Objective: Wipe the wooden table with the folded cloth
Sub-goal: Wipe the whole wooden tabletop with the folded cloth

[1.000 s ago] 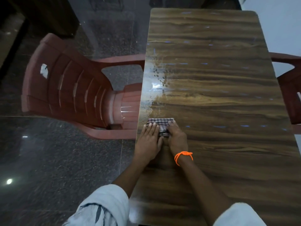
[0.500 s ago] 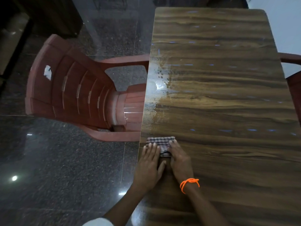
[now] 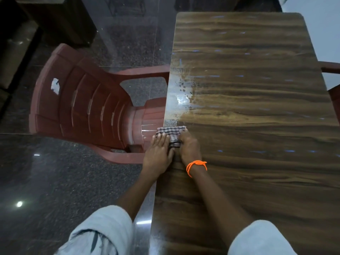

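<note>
Checked woven cloth (image 3: 171,133), folded flat, lay at the wooden table's (image 3: 257,126) glossy left edge; we pressed our left hand (image 3: 158,153) and right hand (image 3: 189,148) on it, fingers straight.

You've pushed the folded cloth (image 3: 171,134) away from you along the table's (image 3: 257,162) left edge, up to the wet patch (image 3: 176,100), overhanging that edge.

I take this for a home or small eating room. A wood-grain table (image 3: 257,126) fills the right of the frame, a red plastic chair (image 3: 88,107) sits at center left, another chair (image 3: 333,80) shows at the right edge, and polished dark stone floor (image 3: 55,181) spreads below.
</note>
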Demonstrator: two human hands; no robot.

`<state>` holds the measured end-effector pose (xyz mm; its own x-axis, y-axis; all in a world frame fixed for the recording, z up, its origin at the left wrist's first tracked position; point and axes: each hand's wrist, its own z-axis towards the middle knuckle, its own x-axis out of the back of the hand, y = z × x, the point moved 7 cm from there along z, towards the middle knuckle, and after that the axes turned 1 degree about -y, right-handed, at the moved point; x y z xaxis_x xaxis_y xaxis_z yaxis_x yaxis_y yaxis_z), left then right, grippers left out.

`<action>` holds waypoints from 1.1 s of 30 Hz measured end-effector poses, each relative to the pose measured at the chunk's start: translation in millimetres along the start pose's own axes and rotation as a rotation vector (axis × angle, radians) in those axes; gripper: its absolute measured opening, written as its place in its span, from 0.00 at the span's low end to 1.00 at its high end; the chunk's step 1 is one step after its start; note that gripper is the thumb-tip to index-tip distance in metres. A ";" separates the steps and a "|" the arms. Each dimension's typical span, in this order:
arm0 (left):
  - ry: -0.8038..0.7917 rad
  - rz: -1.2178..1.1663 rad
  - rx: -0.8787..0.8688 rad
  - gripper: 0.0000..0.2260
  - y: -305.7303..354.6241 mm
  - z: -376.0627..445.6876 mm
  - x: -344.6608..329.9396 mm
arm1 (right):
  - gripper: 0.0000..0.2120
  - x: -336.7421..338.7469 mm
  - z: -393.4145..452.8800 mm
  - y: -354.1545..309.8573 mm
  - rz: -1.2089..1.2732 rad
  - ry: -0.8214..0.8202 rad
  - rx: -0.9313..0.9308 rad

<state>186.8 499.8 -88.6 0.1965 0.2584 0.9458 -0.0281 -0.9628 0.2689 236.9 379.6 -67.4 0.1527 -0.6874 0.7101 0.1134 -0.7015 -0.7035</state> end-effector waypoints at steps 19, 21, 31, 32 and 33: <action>-0.087 0.128 -0.323 0.30 124.9 22.4 -27.4 | 0.19 87.6 -51.7 103.8 -0.029 0.227 -0.114; -0.077 0.167 -0.315 0.30 117.3 46.9 -21.6 | 0.16 92.1 -23.4 99.4 -0.026 0.219 -0.101; -0.042 0.017 -0.245 0.30 69.4 14.0 -10.8 | 0.21 55.3 -27.0 61.3 -0.031 0.066 -0.019; -0.026 0.006 -0.270 0.29 71.2 0.8 -13.1 | 0.22 55.9 -42.0 62.1 -0.037 0.088 -0.005; -0.003 0.000 -0.304 0.28 76.1 -11.3 -15.8 | 0.22 58.9 -57.2 65.3 -0.033 0.112 -0.001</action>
<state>170.5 423.4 -81.0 0.1991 0.2575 0.9456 -0.3205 -0.8947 0.3111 197.2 282.6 -69.8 0.0383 -0.6807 0.7316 0.1159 -0.7241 -0.6799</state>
